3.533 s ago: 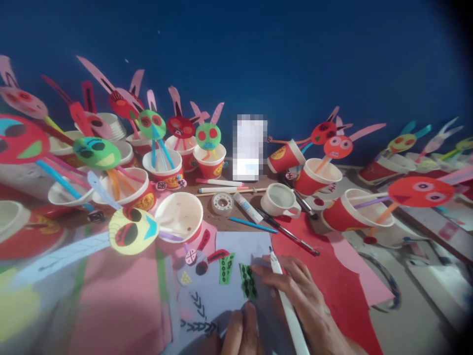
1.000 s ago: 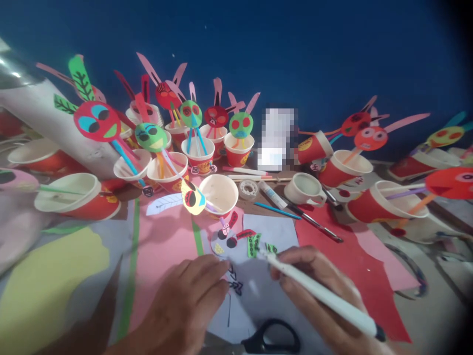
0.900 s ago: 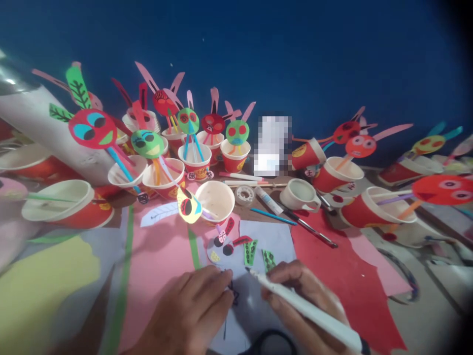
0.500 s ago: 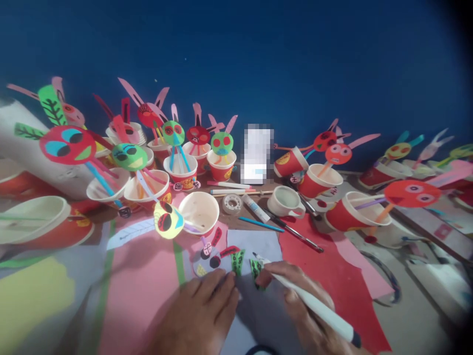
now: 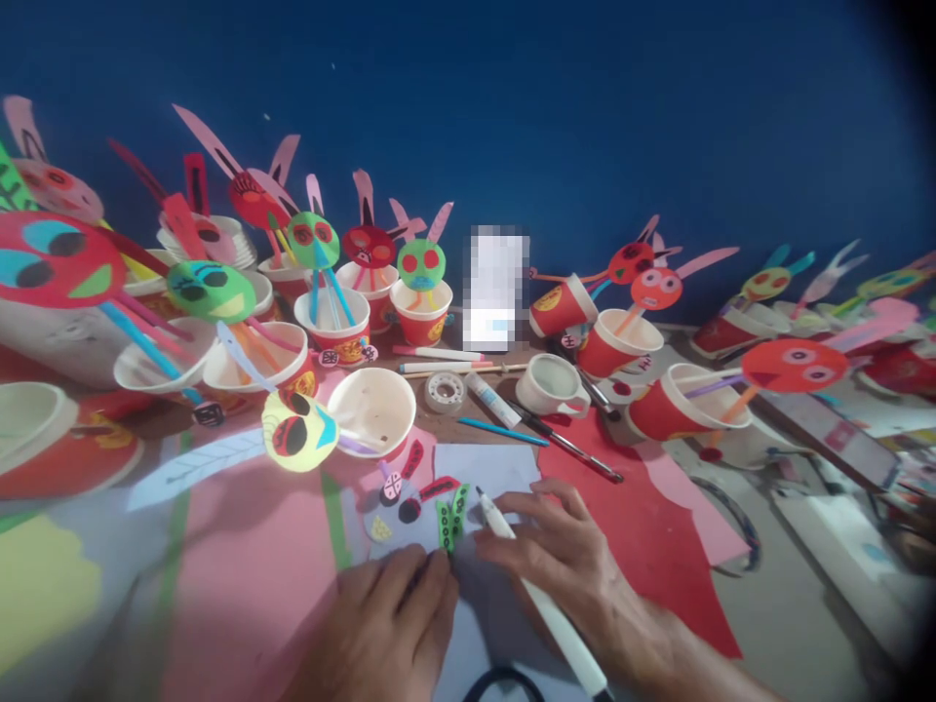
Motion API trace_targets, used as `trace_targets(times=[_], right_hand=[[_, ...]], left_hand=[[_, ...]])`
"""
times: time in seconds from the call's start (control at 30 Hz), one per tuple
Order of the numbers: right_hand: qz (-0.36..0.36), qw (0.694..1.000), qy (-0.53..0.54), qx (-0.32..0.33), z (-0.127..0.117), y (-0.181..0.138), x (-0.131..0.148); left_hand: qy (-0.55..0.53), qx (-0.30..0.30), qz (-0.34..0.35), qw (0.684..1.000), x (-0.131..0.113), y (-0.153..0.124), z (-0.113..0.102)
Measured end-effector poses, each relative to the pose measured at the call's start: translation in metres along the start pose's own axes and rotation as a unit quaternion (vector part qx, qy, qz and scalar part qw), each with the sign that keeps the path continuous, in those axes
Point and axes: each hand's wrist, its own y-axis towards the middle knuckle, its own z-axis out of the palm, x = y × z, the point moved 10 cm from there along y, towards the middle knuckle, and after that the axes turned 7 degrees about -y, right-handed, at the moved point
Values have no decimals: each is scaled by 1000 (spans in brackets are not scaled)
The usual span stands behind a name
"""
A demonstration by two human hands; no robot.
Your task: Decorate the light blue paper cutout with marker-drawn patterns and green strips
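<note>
My left hand [image 5: 391, 609] rests low on the grey paper, its fingers bent together and their tips on the lower ends of two green paper strips [image 5: 451, 517] with black markings. The strips stand side by side in a narrow V. In my right hand [image 5: 563, 565], just to their right, is a white marker pen [image 5: 545, 609] with its dark tip pointing up and away; several fingers are lifted off it. Beyond my left fingertips lies a grey paper face [image 5: 399, 522] with dark round eyes, a pale yellow mouth piece and red strips.
Paper cups with paper faces line the back; a white cup [image 5: 372, 409] stands near the middle. A tape roll [image 5: 445, 393], a glue tube [image 5: 493, 400], a mug [image 5: 550, 385] and pens lie ahead. Red paper [image 5: 629, 526] spreads to the right, pink paper [image 5: 249, 585] to the left.
The second green strip has moved left, out of my right fingers, and sits beside the first. My right hand has opened somewhat around the pen. The view has shifted slightly right.
</note>
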Motion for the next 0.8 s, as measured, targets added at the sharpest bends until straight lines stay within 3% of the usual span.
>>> trace_targets(times=[0.13,0.33,0.43,0.6,0.7,0.8], right_hand=[[-40,999,-20,31,3,-2,7],[-2,999,-37,-18,0,-7,-6],[21,999,11,-45,-4,-6,-9],[117,969,209,-53,-8,-5,-18],[170,956,237,-34,-5,-5,-16],[250,935,251,-16,2,-11,-20]], left_hand=[[9,-11,-14,1000,-2,-1,-1],[-7,-10,-26,1000,-4,2,3],[-26,-26,-27,999,-4,6,-8],[-102,-84,-16,991,6,7,-37],[-110,-114,-30,987,22,-2,-49],[-136,-103,-29,985,30,-12,-51]])
